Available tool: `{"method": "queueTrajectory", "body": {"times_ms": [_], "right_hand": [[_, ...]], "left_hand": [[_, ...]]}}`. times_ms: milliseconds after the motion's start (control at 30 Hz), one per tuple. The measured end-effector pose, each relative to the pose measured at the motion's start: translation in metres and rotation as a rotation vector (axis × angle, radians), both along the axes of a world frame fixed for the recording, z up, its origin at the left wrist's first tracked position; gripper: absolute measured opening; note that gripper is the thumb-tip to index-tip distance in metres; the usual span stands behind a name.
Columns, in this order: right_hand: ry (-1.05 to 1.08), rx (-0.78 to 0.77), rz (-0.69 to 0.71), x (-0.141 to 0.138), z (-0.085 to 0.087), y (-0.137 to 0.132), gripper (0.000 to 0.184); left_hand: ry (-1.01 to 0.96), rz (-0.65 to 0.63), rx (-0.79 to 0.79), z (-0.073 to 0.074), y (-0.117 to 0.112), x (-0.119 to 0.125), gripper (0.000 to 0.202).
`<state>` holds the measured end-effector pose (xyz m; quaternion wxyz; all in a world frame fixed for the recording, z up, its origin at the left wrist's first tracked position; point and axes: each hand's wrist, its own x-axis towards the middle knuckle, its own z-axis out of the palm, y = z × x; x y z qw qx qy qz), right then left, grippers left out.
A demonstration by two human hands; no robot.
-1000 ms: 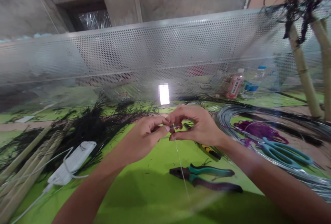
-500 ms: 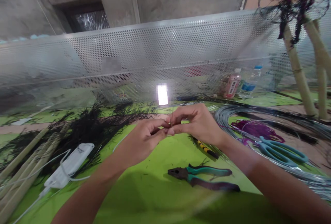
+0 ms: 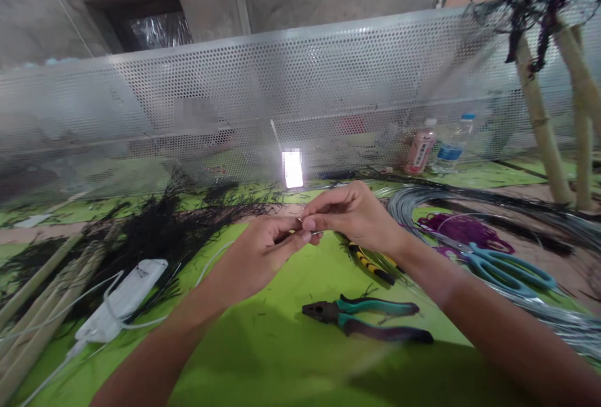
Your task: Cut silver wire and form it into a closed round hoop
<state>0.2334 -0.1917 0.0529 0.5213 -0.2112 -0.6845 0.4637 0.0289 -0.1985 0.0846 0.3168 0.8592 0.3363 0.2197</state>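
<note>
Over the middle of the green table (image 3: 263,357), my left hand (image 3: 256,257) and my right hand (image 3: 354,216) meet fingertip to fingertip. Both are closed in a pinch on a short, thin wire (image 3: 318,233); most of it is hidden by the fingers. Below them lie combination pliers (image 3: 323,312) with green and black handles, their jaws pointing left. Another tool with yellow and black handles (image 3: 370,264) lies partly hidden under my right wrist.
To the right are coiled wire (image 3: 404,206), purple cord (image 3: 464,231) and blue-handled scissors (image 3: 511,269). A white power strip (image 3: 124,300), black fibres (image 3: 154,231) and bamboo sticks (image 3: 56,307) lie left. Behind stand a lit phone (image 3: 293,169), two bottles (image 3: 420,149) and a perforated metal panel (image 3: 305,81).
My fingers have shifted slightly around the wire, and a shiny bit of it now shows beside the right fingertips. The view has tilted down a little; the pliers lie still.
</note>
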Motion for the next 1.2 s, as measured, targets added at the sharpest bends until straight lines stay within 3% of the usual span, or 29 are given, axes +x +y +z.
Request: {"method": "queueTrajectory", "body": {"times_ms": [67,267,367,500,700,800,867,967,1067,1200], "right_hand": [[-0.075,0.048,-0.045,0.004,0.004,-0.003,0.014],[-0.642,0.388,-0.441,0.011,0.026,-0.028,0.013],[-0.682,0.495,-0.507,0.009,0.029,-0.033,0.014],[-0.705,0.758,-0.577,0.004,0.020,-0.037,0.016],[-0.837,1.356,-0.748,0.005,-0.003,-0.049,0.012],[-0.817,1.500,-0.722,0.007,-0.009,-0.044,0.010],[-0.681,1.400,-0.628,0.007,-0.008,-0.038,0.011],[-0.474,0.942,-0.531,0.005,-0.001,-0.035,0.011],[-0.454,0.517,-0.463,0.003,0.006,-0.040,0.016],[-0.543,0.290,-0.472,0.001,0.009,-0.048,0.018]], "left_hand": [[-0.009,0.005,0.035,-0.001,0.000,0.001,0.030],[0.001,0.056,0.181,-0.006,-0.005,0.006,0.030],[0.001,0.071,0.215,-0.006,-0.007,0.006,0.029],[-0.010,0.077,0.212,-0.005,-0.008,0.005,0.033],[-0.058,0.049,0.132,-0.009,-0.002,0.005,0.035],[-0.113,0.062,0.162,-0.012,0.002,0.005,0.037],[-0.136,0.067,0.191,-0.012,0.001,0.005,0.037],[-0.136,0.086,0.258,-0.012,-0.006,0.005,0.034],[-0.119,0.118,0.366,-0.011,-0.014,0.005,0.032],[-0.079,0.147,0.409,-0.009,-0.018,0.003,0.034]]}}
